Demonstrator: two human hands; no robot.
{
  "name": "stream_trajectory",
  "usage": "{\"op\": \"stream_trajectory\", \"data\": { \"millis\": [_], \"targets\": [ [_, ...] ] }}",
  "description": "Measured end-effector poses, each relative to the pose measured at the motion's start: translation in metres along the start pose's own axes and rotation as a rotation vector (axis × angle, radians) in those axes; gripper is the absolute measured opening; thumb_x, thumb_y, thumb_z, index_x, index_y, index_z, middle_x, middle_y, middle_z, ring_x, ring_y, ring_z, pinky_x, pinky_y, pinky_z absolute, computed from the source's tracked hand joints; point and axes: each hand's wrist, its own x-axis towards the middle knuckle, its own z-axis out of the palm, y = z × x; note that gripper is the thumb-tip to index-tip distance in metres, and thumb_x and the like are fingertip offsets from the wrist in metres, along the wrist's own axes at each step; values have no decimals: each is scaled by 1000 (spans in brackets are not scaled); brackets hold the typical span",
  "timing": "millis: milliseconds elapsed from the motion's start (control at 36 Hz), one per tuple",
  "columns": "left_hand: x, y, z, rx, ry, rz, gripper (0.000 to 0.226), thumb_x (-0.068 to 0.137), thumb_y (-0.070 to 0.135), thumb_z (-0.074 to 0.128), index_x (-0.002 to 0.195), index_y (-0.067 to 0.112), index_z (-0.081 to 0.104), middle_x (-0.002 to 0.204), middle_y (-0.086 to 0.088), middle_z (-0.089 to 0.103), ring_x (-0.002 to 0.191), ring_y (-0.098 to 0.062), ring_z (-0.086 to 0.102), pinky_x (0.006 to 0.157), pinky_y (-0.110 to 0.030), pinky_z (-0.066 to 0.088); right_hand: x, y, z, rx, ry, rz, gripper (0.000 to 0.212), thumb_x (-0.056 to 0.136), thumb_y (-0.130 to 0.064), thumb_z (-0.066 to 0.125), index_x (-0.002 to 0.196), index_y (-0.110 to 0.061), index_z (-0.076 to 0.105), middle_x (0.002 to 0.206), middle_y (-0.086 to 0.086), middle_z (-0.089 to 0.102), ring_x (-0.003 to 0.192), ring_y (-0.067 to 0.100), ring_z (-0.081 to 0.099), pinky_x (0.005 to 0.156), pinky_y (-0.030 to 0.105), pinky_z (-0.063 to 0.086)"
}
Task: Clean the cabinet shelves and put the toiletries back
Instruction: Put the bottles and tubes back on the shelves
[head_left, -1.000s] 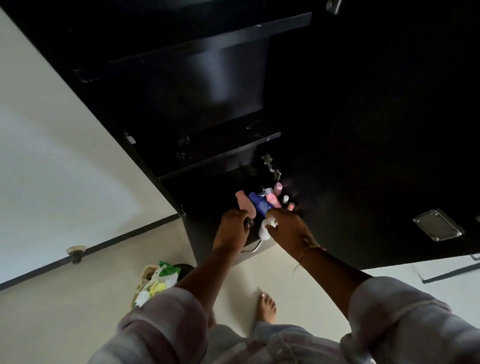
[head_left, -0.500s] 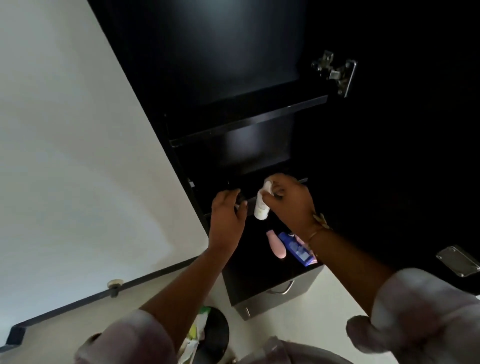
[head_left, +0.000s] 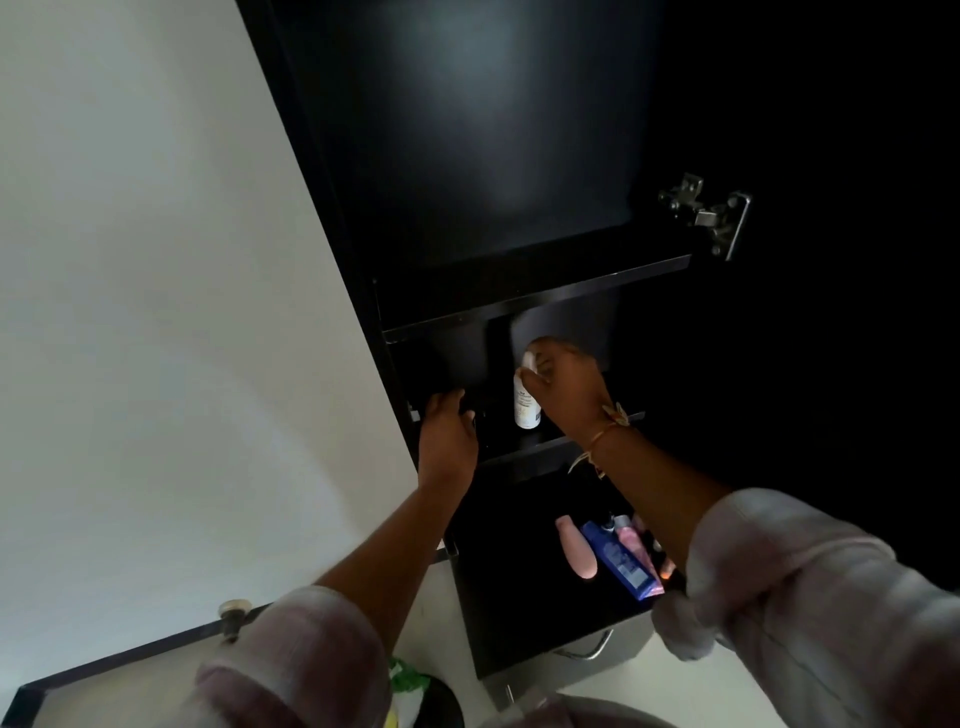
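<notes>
A small white cylindrical bottle (head_left: 525, 404) stands upright on the lower shelf (head_left: 524, 451) of a tall black cabinet (head_left: 467, 156), its base at or just above the shelf's surface. The right hand (head_left: 563, 384) grips its top, fingers (head_left: 537, 382) clenched around the cap. The left hand (head_left: 448, 441) rests at the shelf's left front edge, fingers loosely curled and holding nothing. Below, an open black drawer (head_left: 519, 613) holds a pink bottle (head_left: 575, 546), a blue tube (head_left: 621, 561) and a pink-capped container (head_left: 631, 538) lying side by side. A metal hinge (head_left: 709, 214) sits on the right.
</notes>
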Motion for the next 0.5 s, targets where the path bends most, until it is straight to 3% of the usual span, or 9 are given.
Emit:
{"op": "stream_trajectory", "data": {
  "millis": [111, 333, 500],
  "targets": [
    [5, -4, 2, -25, -10, -47, 43, 98, 23, 51, 140, 16, 44, 143, -9, 44, 126, -26, 51, 102, -38, 47, 2, 7, 7, 0, -8, -14, 30, 82, -26, 72, 106, -10, 64, 101, 10, 66, 89, 24, 64, 78, 28, 49],
    [6, -6, 7, -85, 3, -66, 56, 91, 18, 62, 141, 14, 39, 139, -8, 49, 125, -25, 53, 100, -40, 49, 7, 15, 15, 47, -12, 29, 29, 84, -31, 70, 104, -13, 62, 99, 7, 65, 87, 19, 62, 74, 23, 46],
    [2, -6, 11, -82, 32, -35, 70, 85, 17, 71, 144, 16, 33, 143, -6, 43, 132, -23, 46, 105, -40, 45, 3, 22, 17, 139, -28, 42, 31, 81, -32, 73, 105, -17, 62, 98, 5, 66, 86, 17, 65, 79, 38, 57]
  ]
}}
